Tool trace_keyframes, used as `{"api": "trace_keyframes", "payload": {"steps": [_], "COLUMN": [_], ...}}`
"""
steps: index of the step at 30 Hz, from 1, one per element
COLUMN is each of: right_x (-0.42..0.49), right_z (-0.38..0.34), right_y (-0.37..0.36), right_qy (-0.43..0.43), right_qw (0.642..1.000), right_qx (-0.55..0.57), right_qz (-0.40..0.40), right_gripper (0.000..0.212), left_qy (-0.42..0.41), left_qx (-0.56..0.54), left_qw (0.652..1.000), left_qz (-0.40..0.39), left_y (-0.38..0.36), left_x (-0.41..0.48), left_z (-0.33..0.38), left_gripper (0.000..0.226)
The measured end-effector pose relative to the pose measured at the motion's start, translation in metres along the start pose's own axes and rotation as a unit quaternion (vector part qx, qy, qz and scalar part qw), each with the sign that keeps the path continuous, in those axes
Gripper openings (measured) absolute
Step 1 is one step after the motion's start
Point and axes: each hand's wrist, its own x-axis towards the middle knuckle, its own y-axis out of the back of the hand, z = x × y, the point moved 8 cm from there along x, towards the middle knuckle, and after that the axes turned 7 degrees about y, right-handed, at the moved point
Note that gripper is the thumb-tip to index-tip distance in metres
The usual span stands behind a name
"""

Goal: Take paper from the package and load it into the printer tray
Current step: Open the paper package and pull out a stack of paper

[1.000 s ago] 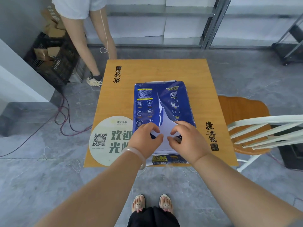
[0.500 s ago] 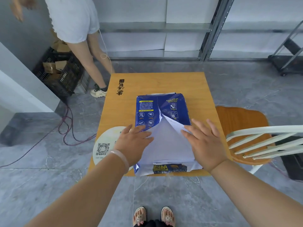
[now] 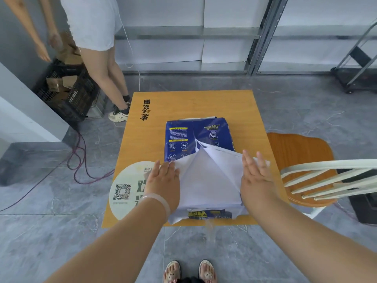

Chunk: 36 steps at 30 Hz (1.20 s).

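Paper package (image 3: 196, 135) on table (image 3: 189, 103); chair (image 3: 297, 152) right; crate (image 3: 67, 94) behind-left.

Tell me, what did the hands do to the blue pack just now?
The left hand and right hand moved apart, spreading the torn wrapper wider, so more white paper shows. The pack stayed in place on the table.

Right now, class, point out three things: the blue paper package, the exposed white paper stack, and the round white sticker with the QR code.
Blue paper package (image 3: 189, 132), head view: intact upper wrapper.
White paper stack (image 3: 210, 184), head view: top sheet.
Round white sticker (image 3: 122, 190), head view: QR code.
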Motion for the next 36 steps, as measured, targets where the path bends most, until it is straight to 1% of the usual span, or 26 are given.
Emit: {"api": "trace_keyframes", "payload": {"steps": [2, 3, 5, 7, 9, 11, 12, 13, 14, 16, 18, 19, 22, 24, 27, 31, 33, 35, 36], "right_x": [0.006, 0.009, 0.011, 0.012, 0.010, 0.008, 0.006, 0.005, 0.006, 0.013, 0.022, 0.025, 0.029, 0.030, 0.033, 0.033, 0.029, 0.018, 0.011], "right_z": [-0.003, -0.003, -0.003, -0.012, -0.023, -0.025, -0.026, -0.029, -0.031, -0.030, -0.024, -0.023, -0.027, -0.029, -0.032, -0.031, -0.030, -0.024, -0.021], "right_y": [-0.003, -0.001, 0.010, 0.016, 0.017, 0.017, 0.017, 0.015, 0.011, -0.010, -0.033, -0.043, -0.058, -0.062, -0.065, -0.065, -0.061, -0.048, -0.040], "right_qy": [0.016, 0.019, 0.026, 0.068, 0.111, 0.113, 0.117, 0.124, 0.125, 0.083, 0.027, 0.018, 0.031, 0.034, 0.032, 0.043, 0.040, 0.026, 0.021], "right_qw": [1.000, 1.000, 0.995, 0.973, 0.944, 0.919, 0.908, 0.903, 0.903, 0.910, 0.898, 0.891, 0.863, 0.850, 0.844, 0.843, 0.840, 0.845, 0.846], "right_qx": [-0.007, 0.005, 0.071, 0.168, 0.255, 0.316, 0.333, 0.336, 0.336, 0.360, 0.409, 0.427, 0.483, 0.505, 0.517, 0.521, 0.524, 0.501, 0.486], "right_qz": [-0.018, -0.005, 0.071, 0.143, 0.177, 0.209, 0.224, 0.238, 0.237, 0.189, 0.161, 0.154, 0.143, 0.143, 0.139, 0.127, 0.139, 0.185, 0.216], "right_gripper": [0.050, 0.053, 0.058, 0.062, 0.073, 0.087, 0.089, 0.085, 0.078, 0.072, 0.070, 0.069, 0.069, 0.070, 0.066, 0.067, 0.070, 0.074, 0.072], "left_qy": [-0.005, -0.017, -0.065, -0.118, -0.146, -0.132, -0.119, -0.109, -0.103, -0.099, -0.091, -0.083, -0.075, -0.072, -0.068, -0.075, -0.077, -0.080, -0.081], "left_qx": [-0.017, -0.033, -0.051, -0.060, -0.061, -0.074, -0.088, -0.098, -0.108, -0.137, -0.172, -0.194, -0.252, -0.272, -0.289, -0.290, -0.293, -0.307, -0.319], "left_qw": [1.000, 0.998, 0.994, 0.988, 0.986, 0.987, 0.987, 0.987, 0.986, 0.982, 0.977, 0.974, 0.962, 0.956, 0.952, 0.952, 0.951, 0.946, 0.941], "left_qz": [0.025, 0.043, 0.073, 0.078, 0.056, 0.051, 0.064, 0.073, 0.077, 0.087, 0.083, 0.079, 0.073, 0.080, 0.079, 0.067, 0.064, 0.072, 0.081], "left_y": [0.000, 0.000, 0.000, -0.005, -0.014, -0.021, -0.019, -0.017, -0.017, -0.021, -0.031, -0.036, -0.049, -0.054, -0.058, -0.060, -0.057, -0.048, -0.040], "left_x": [-0.001, -0.002, -0.006, -0.010, -0.011, -0.009, -0.009, -0.010, -0.011, -0.013, -0.014, -0.013, -0.011, -0.010, -0.009, -0.008, -0.008, -0.010, -0.011], "left_z": [0.011, 0.016, 0.027, 0.036, 0.040, 0.033, 0.028, 0.023, 0.019, 0.014, 0.009, 0.007, 0.002, 0.001, 0.002, 0.002, 0.002, 0.001, 0.000], "left_gripper": [0.063, 0.063, 0.064, 0.064, 0.064, 0.061, 0.060, 0.059, 0.060, 0.063, 0.065, 0.066, 0.070, 0.072, 0.074, 0.078, 0.078, 0.071, 0.065]}}
